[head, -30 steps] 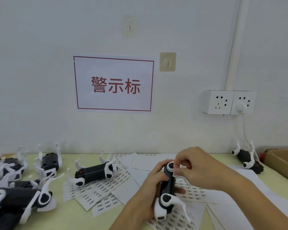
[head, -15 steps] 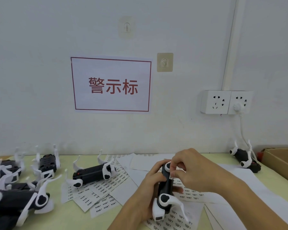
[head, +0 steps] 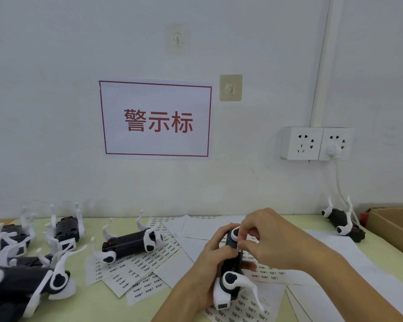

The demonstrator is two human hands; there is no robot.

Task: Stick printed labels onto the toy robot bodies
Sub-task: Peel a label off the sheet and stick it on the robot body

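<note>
Left hand [head: 209, 256] grasping black-and-white plastic toy robot [head: 230, 263]; right hand [head: 272, 235] pinching small label [head: 239, 247] against it. Cardboard box [head: 396, 231] far right, contents hidden.

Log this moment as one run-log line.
left hand: holds toy robot body | right hand: pinches label against it | label sheets: on table

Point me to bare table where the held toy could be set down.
Bare patches: near edge between the foreground toy robot and the label sheets; the strip between the far-right toy robot and the cardboard box. Crowded: left cluster, and papers under both hands.
</note>
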